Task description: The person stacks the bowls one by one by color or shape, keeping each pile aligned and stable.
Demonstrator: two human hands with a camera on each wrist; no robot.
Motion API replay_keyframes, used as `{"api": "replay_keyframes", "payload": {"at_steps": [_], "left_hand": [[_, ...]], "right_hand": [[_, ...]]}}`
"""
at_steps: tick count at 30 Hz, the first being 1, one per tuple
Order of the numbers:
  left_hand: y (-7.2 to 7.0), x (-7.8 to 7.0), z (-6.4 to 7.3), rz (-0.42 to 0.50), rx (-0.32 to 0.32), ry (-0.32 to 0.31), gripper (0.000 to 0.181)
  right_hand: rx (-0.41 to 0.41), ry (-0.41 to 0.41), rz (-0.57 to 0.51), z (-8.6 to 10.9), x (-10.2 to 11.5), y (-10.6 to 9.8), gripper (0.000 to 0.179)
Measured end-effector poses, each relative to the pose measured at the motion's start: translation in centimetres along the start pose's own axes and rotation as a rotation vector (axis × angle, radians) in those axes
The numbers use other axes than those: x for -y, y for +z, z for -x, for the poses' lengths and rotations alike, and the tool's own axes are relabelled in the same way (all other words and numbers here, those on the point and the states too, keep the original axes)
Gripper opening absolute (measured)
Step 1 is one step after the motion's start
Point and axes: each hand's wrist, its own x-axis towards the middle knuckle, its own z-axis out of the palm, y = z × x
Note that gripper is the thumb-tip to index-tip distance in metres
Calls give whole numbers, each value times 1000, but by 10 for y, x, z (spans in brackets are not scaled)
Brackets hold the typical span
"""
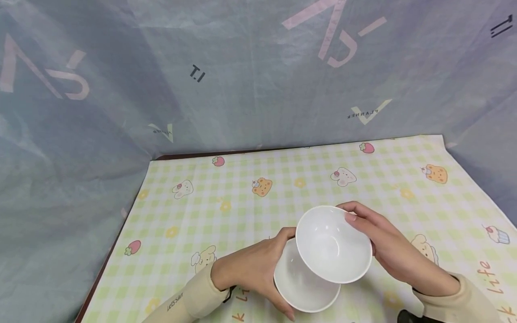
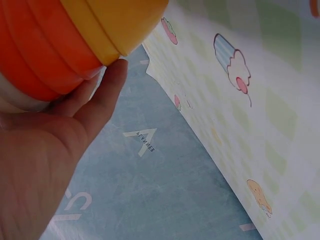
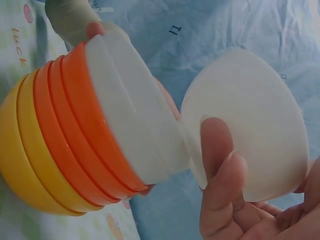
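Note:
My left hand point(image 1: 262, 267) grips the side of a stack of nested bowls point(image 1: 300, 289), thumb on the near side and fingers on the far side. In the right wrist view the stack shows yellow bowls point(image 3: 37, 155) at the bottom, orange bowls point(image 3: 92, 120) above them and white point(image 3: 132, 105) at the top. A separate white bowl point(image 1: 333, 246) is tilted over the stack's right side, overlapping its mouth in the head view. My right hand point(image 1: 381, 237) pinches this bowl at its right rim, with the thumb inside and fingers underneath.
A checked tablecloth point(image 1: 234, 224) with cartoon prints covers the table. Behind it and along both sides hangs a grey-blue printed cloth point(image 1: 250, 89). The table's dark edge point(image 1: 109, 260) shows at the left.

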Motion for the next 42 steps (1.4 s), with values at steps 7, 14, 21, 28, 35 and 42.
{"api": "replay_keyframes", "payload": {"at_steps": [7,14,21,28,35,42], "left_hand": [[-1,-1,-1,36,7,-26,150],[-2,0,-1,67,14,-19,147],[-1,-1,0,79,15,-37,142],[-1,0,0,115,15,-25,142],[0,0,-2,182,21,-12,141],[-1,1,-2,254,31,-28,139]], "right_hand": [[10,-10,33,0,1,7,32],[22,-68,85,0,4,16,33],[18,-107,115,1,6,19,33],[74,-190,154,-1,3,26,32],[103,-167,169,-2,0,33,30],[101,-221,232,-4,-4,34,32]]}}
